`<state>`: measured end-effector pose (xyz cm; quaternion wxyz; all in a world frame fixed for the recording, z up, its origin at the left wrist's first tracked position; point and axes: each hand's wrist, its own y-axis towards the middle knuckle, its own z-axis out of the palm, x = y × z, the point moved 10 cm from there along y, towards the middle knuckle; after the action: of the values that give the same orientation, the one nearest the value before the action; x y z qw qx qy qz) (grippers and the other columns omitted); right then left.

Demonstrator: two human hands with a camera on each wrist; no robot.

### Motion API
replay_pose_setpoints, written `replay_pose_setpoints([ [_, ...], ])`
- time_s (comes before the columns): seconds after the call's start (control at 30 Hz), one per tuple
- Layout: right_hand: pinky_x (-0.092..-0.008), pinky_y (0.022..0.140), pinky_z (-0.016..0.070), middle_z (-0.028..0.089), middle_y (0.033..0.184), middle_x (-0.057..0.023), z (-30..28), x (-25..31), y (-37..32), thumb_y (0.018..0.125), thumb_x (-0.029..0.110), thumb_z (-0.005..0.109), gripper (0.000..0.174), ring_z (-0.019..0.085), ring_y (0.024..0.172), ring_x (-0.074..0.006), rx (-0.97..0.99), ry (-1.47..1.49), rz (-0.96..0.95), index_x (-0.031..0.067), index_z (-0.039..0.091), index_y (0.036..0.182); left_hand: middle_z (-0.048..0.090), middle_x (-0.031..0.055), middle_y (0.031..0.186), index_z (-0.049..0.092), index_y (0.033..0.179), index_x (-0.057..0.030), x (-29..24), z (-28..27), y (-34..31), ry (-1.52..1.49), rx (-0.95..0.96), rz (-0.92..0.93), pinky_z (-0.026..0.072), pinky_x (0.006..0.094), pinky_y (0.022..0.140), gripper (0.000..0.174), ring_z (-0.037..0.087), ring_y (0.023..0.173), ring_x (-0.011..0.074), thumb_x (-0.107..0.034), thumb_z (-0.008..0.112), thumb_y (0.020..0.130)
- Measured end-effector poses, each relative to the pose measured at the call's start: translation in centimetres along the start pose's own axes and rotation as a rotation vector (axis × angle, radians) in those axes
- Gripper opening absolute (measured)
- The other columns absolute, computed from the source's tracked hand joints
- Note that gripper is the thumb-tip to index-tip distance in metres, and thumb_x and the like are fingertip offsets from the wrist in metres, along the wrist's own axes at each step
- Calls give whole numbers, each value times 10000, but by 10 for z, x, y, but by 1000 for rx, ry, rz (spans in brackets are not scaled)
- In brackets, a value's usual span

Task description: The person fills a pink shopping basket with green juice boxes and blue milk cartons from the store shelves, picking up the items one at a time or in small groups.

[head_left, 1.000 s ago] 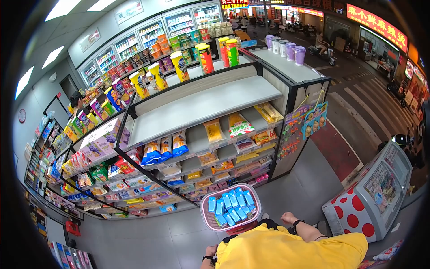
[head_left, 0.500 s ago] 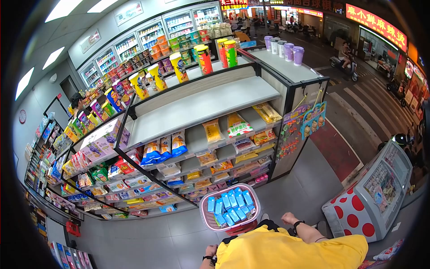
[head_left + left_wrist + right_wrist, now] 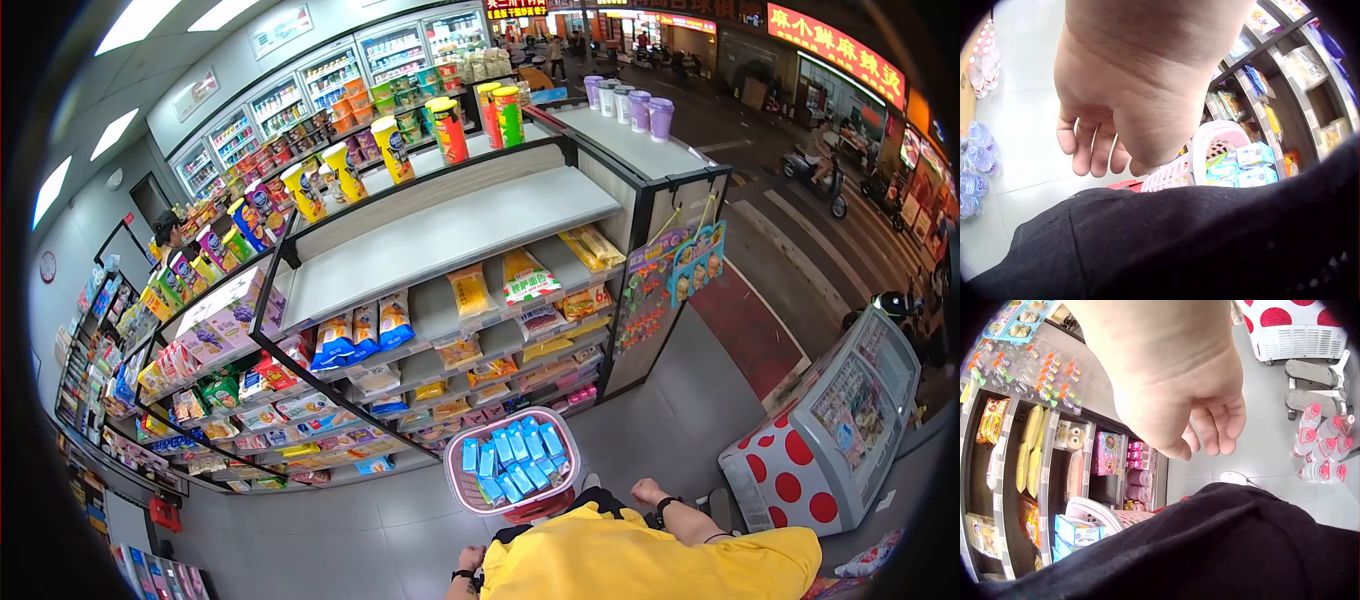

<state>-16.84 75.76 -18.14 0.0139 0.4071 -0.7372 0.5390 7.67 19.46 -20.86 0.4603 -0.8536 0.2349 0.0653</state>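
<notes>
Both hands hang beside the body with nothing in them. My left hand is low by the yellow shirt; in the left wrist view its fingers are loosely bent. My right hand hangs on the other side, fingers relaxed and slightly curled. In front of the body stands a pink-and-white basket with several small blue boxes in it. Neither hand touches the basket, which lies between them in the head view.
A shelf unit with packaged breads and snacks stands ahead. Purple and white cups stand on its end counter. At right is a chest freezer with red dots. Bottles stand on the floor at left, others at right.
A scooter outside has moved right along the street. The head view has shifted slightly. Both hands hang almost as before, and the basket stays put.
</notes>
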Motion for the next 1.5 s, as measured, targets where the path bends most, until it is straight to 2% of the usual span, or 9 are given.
replay_pose_setpoints([
  [0.33, -332, 614, 581, 716, 781, -87, -2, 7, 5, 854, 169, 707, 129, 698, 680, -189, 0, 25, -29, 45, 726, 885, 754, 156, 935, 740, 962, -30, -9, -2, -9, -34, -2, 18, 542, 386, 868, 480, 724, 939, 298, -482, 638, 840],
  [0.53, -330, 599, 571, 712, 763, -83, 2, 1, 16, 851, 172, 716, 121, 692, 664, -186, 24, 9, -17, 54, 721, 879, 755, 156, 937, 743, 997, -28, 3, 3, 3, -4, -59, 30, 541, 386, 867, 486, 723, 938, 300, -479, 669, 829],
  [1.13, -330, 600, 565, 704, 760, -91, 2, 17, 5, 860, 164, 714, 122, 685, 657, -187, 21, 13, -4, 44, 704, 877, 754, 144, 888, 746, 947, -21, -11, -4, -7, -29, 2, -10, 551, 366, 829, 485, 730, 874, 266, -482, 650, 830],
  [1.5, -337, 603, 557, 700, 717, -93, 6, 20, 19, 841, 178, 709, 137, 685, 649, -191, 13, 32, -41, 42, 716, 849, 738, 194, 1037, 737, 1016, -19, -1, -3, 11, -22, -16, -1, 528, 388, 912, 512, 697, 1038, 328, -482, 660, 814],
])
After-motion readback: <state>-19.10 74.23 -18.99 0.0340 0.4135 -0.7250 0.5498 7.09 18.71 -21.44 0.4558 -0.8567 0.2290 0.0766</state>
